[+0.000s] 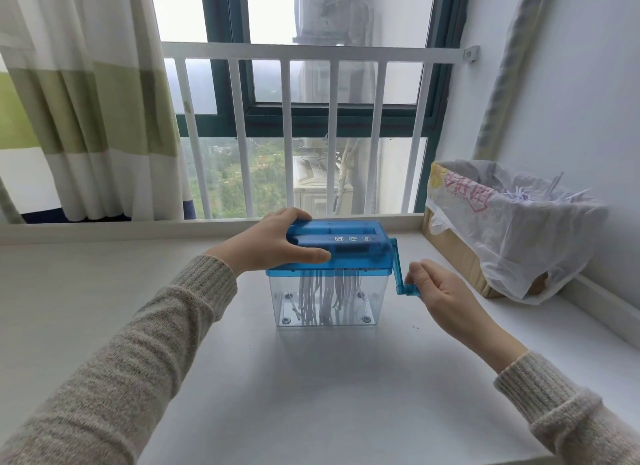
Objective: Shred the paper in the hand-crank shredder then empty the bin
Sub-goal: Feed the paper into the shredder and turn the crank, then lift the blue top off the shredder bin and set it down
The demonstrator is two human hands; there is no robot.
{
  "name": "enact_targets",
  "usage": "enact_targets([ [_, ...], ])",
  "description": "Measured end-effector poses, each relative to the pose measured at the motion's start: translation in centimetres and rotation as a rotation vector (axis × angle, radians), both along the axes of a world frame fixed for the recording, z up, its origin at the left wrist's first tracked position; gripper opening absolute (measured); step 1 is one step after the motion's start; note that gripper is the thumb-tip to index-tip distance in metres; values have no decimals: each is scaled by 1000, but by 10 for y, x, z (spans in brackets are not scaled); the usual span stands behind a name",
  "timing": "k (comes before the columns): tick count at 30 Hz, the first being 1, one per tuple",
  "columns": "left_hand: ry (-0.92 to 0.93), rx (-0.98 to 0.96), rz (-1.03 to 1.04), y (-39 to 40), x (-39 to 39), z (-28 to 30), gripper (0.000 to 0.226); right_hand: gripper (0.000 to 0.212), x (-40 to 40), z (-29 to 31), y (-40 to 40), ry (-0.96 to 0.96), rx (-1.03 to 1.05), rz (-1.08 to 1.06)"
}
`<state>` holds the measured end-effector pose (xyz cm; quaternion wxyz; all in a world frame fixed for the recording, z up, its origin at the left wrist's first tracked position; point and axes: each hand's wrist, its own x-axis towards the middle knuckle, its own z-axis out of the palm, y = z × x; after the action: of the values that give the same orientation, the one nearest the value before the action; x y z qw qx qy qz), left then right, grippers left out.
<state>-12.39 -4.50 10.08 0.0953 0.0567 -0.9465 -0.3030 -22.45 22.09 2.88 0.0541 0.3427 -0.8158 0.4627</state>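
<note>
A small hand-crank shredder stands on the white table. Its blue top sits on a clear bin. Long white paper strips hang from the cutters down into the bin. My left hand grips the left end of the blue top, thumb in front and fingers over the back. My right hand pinches the knob of the blue crank handle, which points downward on the shredder's right side. No unshredded paper shows above the slot.
A cardboard box lined with a white plastic bag holds shredded paper at the right, against the wall. A window with a white railing runs behind the table. Striped curtains hang at the left.
</note>
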Motion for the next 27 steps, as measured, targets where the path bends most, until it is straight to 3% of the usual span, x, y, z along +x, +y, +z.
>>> enact_targets([
  [5, -17, -13, -4, 0, 0, 2, 78, 44, 2, 24, -8, 149, -87, 0],
  [8, -21, -16, -5, -1, -1, 1, 78, 30, 4, 40, -14, 300, -38, -27],
  [13, -35, -24, -13, -3, -1, 1, 82, 36, -1, 59, -30, 374, 62, 54],
  [18, -45, -16, -20, -5, -1, 1, 86, 60, -6, 68, -50, 403, 149, 146],
  [23, -80, 0, -31, -6, 1, 4, 105, 82, -6, 78, -66, 344, 287, 237],
  [27, -80, 10, -59, -5, 2, 4, 99, 91, -5, 84, -78, 302, 422, 293],
])
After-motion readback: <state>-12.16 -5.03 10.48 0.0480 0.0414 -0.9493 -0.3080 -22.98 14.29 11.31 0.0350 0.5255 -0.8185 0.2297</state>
